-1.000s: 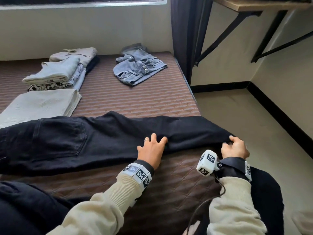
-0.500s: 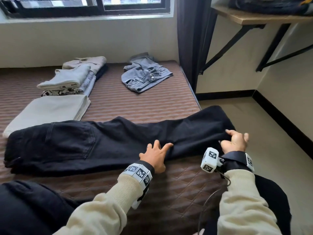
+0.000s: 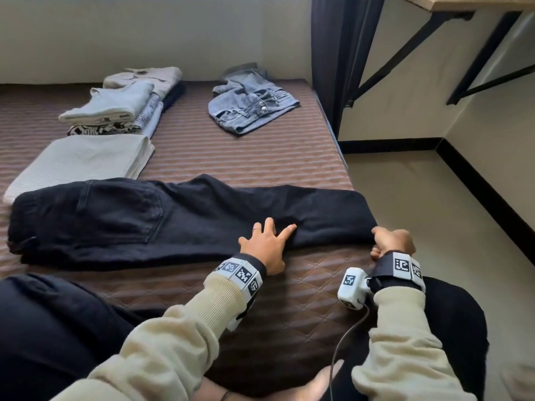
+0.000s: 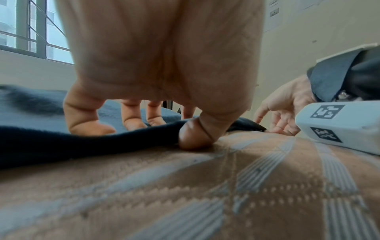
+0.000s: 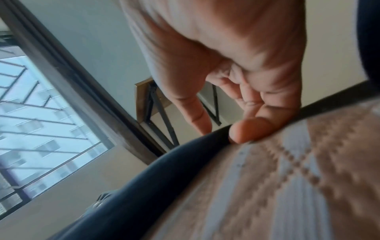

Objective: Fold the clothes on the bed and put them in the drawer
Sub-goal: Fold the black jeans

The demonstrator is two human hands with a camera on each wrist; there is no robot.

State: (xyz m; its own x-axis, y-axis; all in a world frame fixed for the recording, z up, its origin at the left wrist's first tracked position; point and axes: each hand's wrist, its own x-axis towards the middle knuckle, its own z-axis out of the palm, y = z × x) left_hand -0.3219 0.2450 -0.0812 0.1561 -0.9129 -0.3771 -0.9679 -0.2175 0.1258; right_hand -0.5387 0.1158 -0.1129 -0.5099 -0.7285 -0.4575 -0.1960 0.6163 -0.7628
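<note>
Black denim trousers (image 3: pixel 179 218) lie stretched sideways across the near part of the bed (image 3: pixel 260 157), folded leg on leg, with the waist and back pocket to the left and the leg ends at the bed's right edge. The left hand (image 3: pixel 267 246) rests on the middle of the legs with its fingers spread and nearly straight, tips pressing down on the cloth; the left wrist view shows its thumb touching the quilted cover just at the trousers' near edge. The right hand (image 3: pixel 392 241) is at the hem end by the corner of the bed, fingers bent; in the right wrist view the thumb and a fingertip sit against the dark cloth's edge, but whether they truly pinch it cannot be told.

Just behind the waist lies a flat folded cream cloth (image 3: pixel 86 160), touching or nearly touching the trousers. Farther back is a stack of folded clothes (image 3: pixel 127 105) in pale, patterned and dark layers. A crumpled blue denim garment (image 3: pixel 252 102) lies apart near the far right of the bed. Beyond the bed's right edge stands a dark curtain (image 3: pixel 341 53), and a wooden shelf on black brackets (image 3: pixel 451 4) is fixed to the wall above the pale floor (image 3: pixel 419 215).
</note>
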